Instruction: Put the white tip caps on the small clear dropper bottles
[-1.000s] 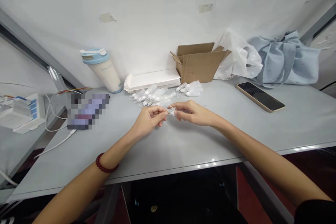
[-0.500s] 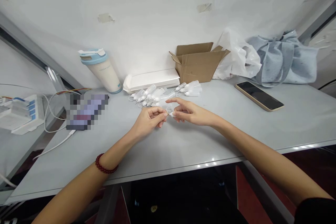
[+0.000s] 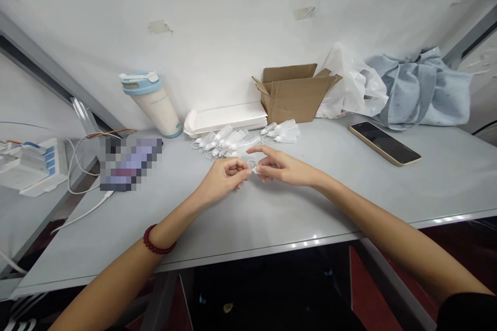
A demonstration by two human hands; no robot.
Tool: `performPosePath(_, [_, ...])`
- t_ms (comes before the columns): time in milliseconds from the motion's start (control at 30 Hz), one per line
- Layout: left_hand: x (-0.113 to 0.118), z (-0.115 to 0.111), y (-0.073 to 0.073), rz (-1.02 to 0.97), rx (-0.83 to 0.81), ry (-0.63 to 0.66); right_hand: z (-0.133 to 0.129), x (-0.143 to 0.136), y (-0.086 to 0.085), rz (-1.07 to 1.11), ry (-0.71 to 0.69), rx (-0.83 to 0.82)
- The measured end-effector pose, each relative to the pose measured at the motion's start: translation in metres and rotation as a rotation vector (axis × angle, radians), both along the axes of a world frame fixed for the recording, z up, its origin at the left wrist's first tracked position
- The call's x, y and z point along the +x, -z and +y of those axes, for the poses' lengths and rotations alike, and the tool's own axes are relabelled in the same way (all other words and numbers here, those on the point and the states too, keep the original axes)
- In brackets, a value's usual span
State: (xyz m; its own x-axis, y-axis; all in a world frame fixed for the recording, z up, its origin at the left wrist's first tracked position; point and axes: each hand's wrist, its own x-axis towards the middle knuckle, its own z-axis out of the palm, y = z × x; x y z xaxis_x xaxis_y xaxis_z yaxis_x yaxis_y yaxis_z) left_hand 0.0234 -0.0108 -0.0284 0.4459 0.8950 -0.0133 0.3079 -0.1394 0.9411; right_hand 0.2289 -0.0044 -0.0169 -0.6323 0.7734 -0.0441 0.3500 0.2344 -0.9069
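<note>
My left hand (image 3: 229,176) is closed in a pinch, thumb against fingertips; whatever sits between them is too small to make out. Just to its right, my right hand (image 3: 277,166) pinches a small white nozzle piece (image 3: 254,169) between thumb and fingers, its index finger stretched out above. A thin clear loop shows beside the white piece. The two sets of fingertips nearly meet over the table. Right behind the hands lies a pile of small translucent squeeze bottles (image 3: 223,138) with white tips, and more squeeze bottles (image 3: 285,132) lie to the right of it.
Along the wall stand a tumbler (image 3: 155,108), a stack of white trays (image 3: 229,115), an open cardboard box (image 3: 297,98), a plastic bag (image 3: 349,85) and a blue cloth bag (image 3: 438,90). A phone (image 3: 384,142) lies right; a blurred-out device (image 3: 130,165) and cables lie left on the grey table (image 3: 272,222).
My left fingertips have shifted slightly right, toward the white piece. A thin yellowish bit seen between the hands before no longer shows. My right hand keeps its pinch.
</note>
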Motion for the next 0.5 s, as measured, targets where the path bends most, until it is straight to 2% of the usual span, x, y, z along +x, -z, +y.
performPosePath(100, [-0.003, 0.003, -0.001, 0.105, 0.082, 0.065, 0.001, -0.001, 0.0, -0.039, -0.005, 0.044])
performPosePath(200, [-0.01, 0.008, -0.003, 0.187, 0.188, 0.053, 0.002, 0.001, -0.002, -0.037, 0.005, 0.059])
performPosePath(367, [-0.017, 0.014, -0.008, 0.222, 0.179, -0.032, 0.006, 0.005, -0.004, 0.016, 0.052, 0.026])
performPosePath(500, [-0.011, 0.008, -0.009, 0.15, 0.13, -0.002, 0.005, 0.004, -0.004, 0.019, 0.039, 0.009])
